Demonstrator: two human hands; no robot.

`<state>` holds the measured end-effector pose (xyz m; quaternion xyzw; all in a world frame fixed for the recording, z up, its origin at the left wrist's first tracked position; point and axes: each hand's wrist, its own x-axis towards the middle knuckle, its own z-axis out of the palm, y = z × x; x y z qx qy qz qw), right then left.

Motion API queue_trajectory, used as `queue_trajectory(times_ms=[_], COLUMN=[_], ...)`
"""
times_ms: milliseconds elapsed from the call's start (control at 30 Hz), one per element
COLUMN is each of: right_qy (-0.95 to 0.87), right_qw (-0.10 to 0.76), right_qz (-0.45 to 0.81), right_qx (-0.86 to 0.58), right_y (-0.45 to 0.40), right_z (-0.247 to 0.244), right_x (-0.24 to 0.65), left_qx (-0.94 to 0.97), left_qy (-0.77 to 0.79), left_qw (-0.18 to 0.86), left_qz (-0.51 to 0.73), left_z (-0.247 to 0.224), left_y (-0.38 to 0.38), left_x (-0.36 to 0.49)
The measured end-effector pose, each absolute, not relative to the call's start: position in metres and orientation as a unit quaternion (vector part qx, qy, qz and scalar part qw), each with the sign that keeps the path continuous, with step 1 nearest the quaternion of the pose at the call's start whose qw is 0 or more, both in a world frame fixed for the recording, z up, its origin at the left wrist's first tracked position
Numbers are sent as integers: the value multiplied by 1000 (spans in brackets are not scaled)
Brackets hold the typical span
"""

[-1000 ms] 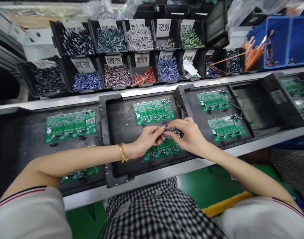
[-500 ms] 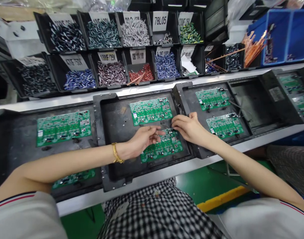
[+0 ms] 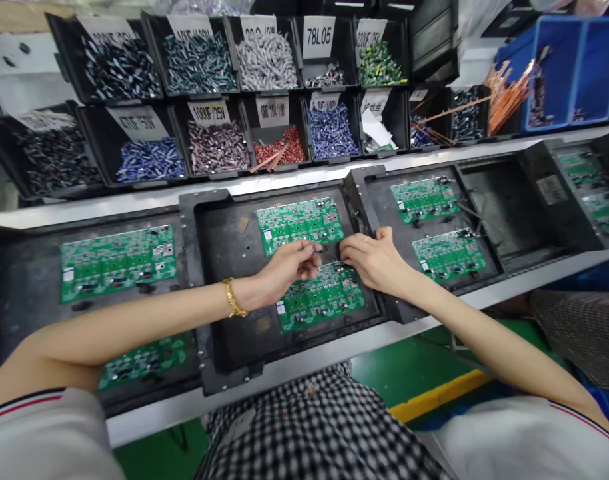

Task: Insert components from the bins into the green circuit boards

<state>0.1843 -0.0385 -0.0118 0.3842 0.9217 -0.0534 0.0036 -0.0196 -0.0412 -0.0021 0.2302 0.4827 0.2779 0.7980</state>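
At my far left, a dark tray carries green boards, the upper one in plain sight and the lower one partly behind my forearm. A gold bracelet circles my left wrist. My left hand is over the upper left part of the lower circuit board in the middle tray, fingers curled in; I can't tell whether they grip anything. The upper circuit board lies just behind. My right hand is bent down at the lower board's upper right corner, its fingertips hidden, so its grip I can't tell. Further right, another tray carries two more boards.
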Motion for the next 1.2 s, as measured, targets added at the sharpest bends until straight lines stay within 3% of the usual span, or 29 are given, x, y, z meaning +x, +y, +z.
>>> queue_trajectory(times_ms=[233, 467, 567, 700, 800, 900, 967, 1000, 1033, 1133, 1200], right_qy=[932, 866, 875, 896, 905, 899, 890, 888, 888, 893, 896], right_qw=[38, -132, -169, -157, -140, -116, -79, -59, -43, -13, -9], right_qz=[-25, -212, -183, -125, -99, -71, -56, -58, -65, -91, -94], right_qx=[359, 433, 416, 397, 388, 416, 446, 452, 453, 441, 435], right_y=[-39, -37, -34, -18, 6, 38, 58, 67, 73, 83, 84], right_z=[-10, 9, 17, 24, 27, 25, 17, 12, 7, -7, -13], right_x=[182, 166, 146, 123, 119, 130, 142, 147, 152, 158, 157], left_qx=[196, 176, 172, 178, 239, 400, 503, 542, 574, 604, 608], left_qy=[489, 486, 460, 440, 452, 548, 646, 673, 710, 771, 767], left_qw=[808, 810, 818, 816, 810, 667, 353, 209, 127, 137, 180], left_qz=[266, 275, 299, 331, 287, 308, 453, 458, 388, 149, 98], left_z=[-5, -3, 0, 3, 11, 23, 29, 30, 29, 22, 18], left_y=[-44, -44, -43, -36, -12, 44, 94, 119, 142, 190, 200], left_x=[-23, -20, -25, -35, -54, -102, -151, -176, -200, -248, -257])
